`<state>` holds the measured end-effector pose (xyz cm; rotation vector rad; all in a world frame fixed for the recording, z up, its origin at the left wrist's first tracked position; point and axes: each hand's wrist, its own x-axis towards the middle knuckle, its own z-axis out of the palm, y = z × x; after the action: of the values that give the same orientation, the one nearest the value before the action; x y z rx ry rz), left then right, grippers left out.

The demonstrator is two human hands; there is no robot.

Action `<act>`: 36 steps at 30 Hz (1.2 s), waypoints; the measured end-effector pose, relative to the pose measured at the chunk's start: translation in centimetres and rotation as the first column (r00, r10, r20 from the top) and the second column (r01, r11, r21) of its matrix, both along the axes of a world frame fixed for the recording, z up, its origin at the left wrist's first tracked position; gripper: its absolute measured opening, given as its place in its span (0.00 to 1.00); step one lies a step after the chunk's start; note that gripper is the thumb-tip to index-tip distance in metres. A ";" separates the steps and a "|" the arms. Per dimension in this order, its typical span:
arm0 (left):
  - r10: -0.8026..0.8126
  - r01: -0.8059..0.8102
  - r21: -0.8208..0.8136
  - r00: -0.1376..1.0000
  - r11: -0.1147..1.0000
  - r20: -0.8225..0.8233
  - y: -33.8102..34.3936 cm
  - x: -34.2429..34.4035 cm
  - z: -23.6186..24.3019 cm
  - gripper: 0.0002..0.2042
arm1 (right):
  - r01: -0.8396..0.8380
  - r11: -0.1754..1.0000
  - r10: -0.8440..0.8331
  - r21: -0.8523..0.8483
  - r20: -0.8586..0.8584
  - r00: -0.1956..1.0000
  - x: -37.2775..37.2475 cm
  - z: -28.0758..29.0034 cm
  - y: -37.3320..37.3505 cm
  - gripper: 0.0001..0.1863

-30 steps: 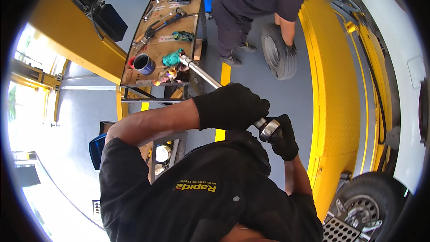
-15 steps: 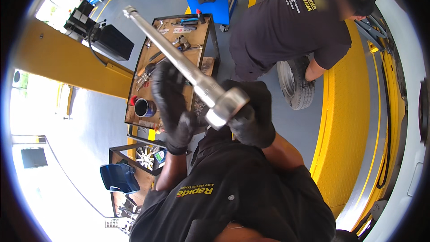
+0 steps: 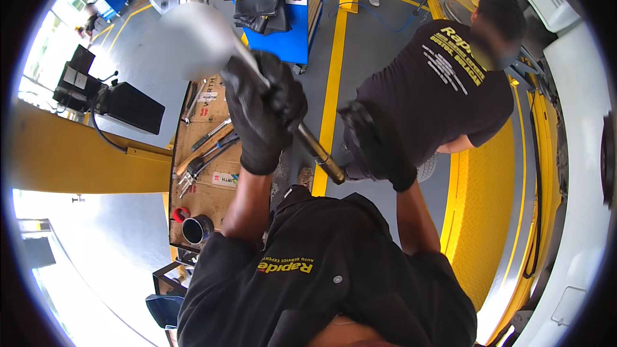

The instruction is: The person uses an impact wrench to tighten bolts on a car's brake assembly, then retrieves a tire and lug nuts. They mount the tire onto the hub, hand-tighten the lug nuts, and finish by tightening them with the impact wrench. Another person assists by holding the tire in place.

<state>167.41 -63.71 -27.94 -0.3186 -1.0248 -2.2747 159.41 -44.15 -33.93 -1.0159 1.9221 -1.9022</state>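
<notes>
Two black-gloved hands on a long steel wrench with a round socket head, raised over the wooden tool bench. Left hand clenched mid-shaft for control; right hand at the butt end, grip unclear, likely steadying.

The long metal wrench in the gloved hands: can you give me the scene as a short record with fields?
tool: long metal wrench, socket end raised toward the camera, blurred
left hand: black-gloved left hand closed around the shaft
right hand: black-gloved right hand at the handle end; grip blurred, cannot tell
below: wooden tool cart with hand tools
behind: blue workbench
nearby: another person bent over a tyre
floor: grey with yellow lines
</notes>
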 end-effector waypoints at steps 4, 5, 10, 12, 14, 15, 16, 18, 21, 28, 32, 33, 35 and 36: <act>0.030 -0.031 0.040 0.999 0.999 0.023 -4.8 -8.9 5.2 0.24 | 0.084 0.948 -0.108 0.307 0.061 0.992 -0.9 -1.9 1.9 0.11; -0.039 0.040 0.065 0.999 0.997 -0.003 -6.4 -11.0 5.1 0.23 | 0.034 0.939 -0.145 0.342 0.306 0.941 -1.2 -1.9 1.9 0.11; -0.298 0.315 0.188 0.948 0.930 -0.112 -12.1 -20.3 3.9 0.20 | 0.394 0.883 -0.370 0.255 -0.140 0.919 -3.8 -2.2 -1.2 0.10; -0.400 0.427 0.200 0.902 0.882 -0.161 -13.2 -24.0 3.0 0.19 | 0.485 0.841 -0.415 0.241 -0.290 0.862 -5.8 -2.1 -2.3 0.10; -0.423 0.455 0.242 0.889 0.857 -0.173 -13.7 -27.5 2.6 0.18 | 0.565 0.805 -0.485 0.179 -0.351 0.801 -7.6 -2.3 -3.3 0.09; -0.434 0.465 0.236 0.884 0.853 -0.175 -13.3 -28.7 2.2 0.17 | 0.581 0.789 -0.503 0.200 -0.333 0.798 -7.9 -2.4 -3.3 0.09; -0.461 0.493 0.244 0.869 0.835 -0.180 -13.1 -29.9 2.0 0.17 | 0.595 0.772 -0.521 0.223 -0.316 0.793 -8.2 -2.1 -3.3 0.09; -0.511 0.547 0.256 0.837 0.797 -0.195 -12.8 -32.3 2.3 0.17 | 0.589 0.768 -0.547 0.250 -0.221 0.807 -9.4 -2.6 -3.3 0.09; -0.576 0.605 0.130 0.791 0.785 -0.205 -12.1 -36.0 2.5 0.17 | 0.551 0.813 -0.574 0.189 0.096 0.813 -11.5 -3.8 -3.7 0.09; -0.609 0.647 0.124 0.755 0.752 -0.245 -12.2 -45.0 4.4 0.15 | 0.664 0.748 -0.613 0.007 0.391 0.686 -17.3 -2.3 -7.9 0.16; -0.897 0.921 -0.198 0.246 0.335 -0.368 -16.7 -55.7 2.8 0.23 | 0.746 0.665 -0.699 0.037 0.382 0.604 -21.6 -1.2 -11.4 0.19; -0.886 0.914 -0.168 0.290 0.369 -0.363 -16.6 -57.0 3.2 0.22 | 0.741 0.670 -0.686 0.038 0.412 0.600 -23.5 -0.8 -12.6 0.20; -0.841 0.893 -0.018 0.416 0.449 -0.345 -16.4 -58.9 3.6 0.21 | 0.722 0.690 -0.653 0.054 0.477 0.589 -25.8 -0.2 -14.2 0.21; -0.806 0.867 0.098 0.491 0.488 -0.330 -16.7 -59.6 3.9 0.23 | 0.669 0.707 -0.702 0.230 0.350 0.621 -26.5 -1.5 -14.4 0.17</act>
<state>107.78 -80.40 -24.03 -1.1977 -0.4218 -3.0832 132.90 -58.59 -35.45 0.2498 2.2536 -2.1241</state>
